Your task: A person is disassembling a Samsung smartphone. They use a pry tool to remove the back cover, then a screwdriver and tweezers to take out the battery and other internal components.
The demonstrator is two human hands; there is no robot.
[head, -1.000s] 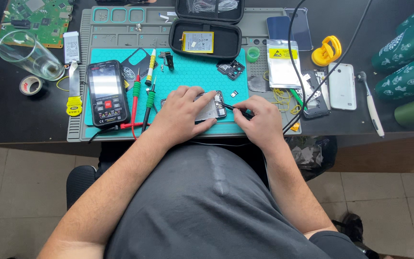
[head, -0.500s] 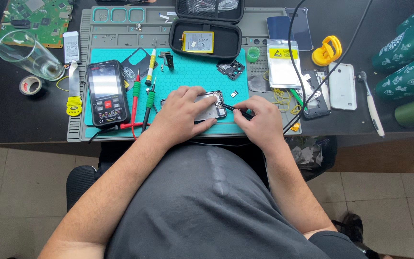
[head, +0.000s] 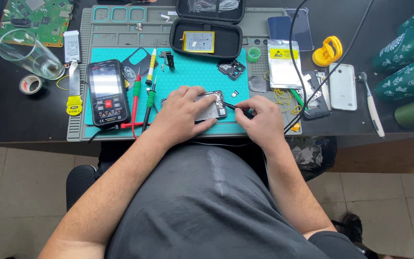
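Observation:
An opened phone (head: 210, 106) with its back off lies near the front edge of the teal work mat (head: 192, 72). My left hand (head: 180, 112) rests on top of it and pins it down, fingers spread over the body. My right hand (head: 259, 120) holds thin black tweezers (head: 233, 106), whose tip touches the phone's right end. A small loose part (head: 234, 94) lies just beyond the phone.
A black multimeter (head: 107, 92) with red and green probes (head: 142, 98) lies on the mat's left. Behind are an open black case (head: 206, 33) holding a battery, a camera module (head: 232, 68), a glass (head: 27, 52), tape, a circuit board, more phones and green cans at right.
Both hands hold nearly the same pose; the tweezers tip has shifted only slightly at the phone's right end.

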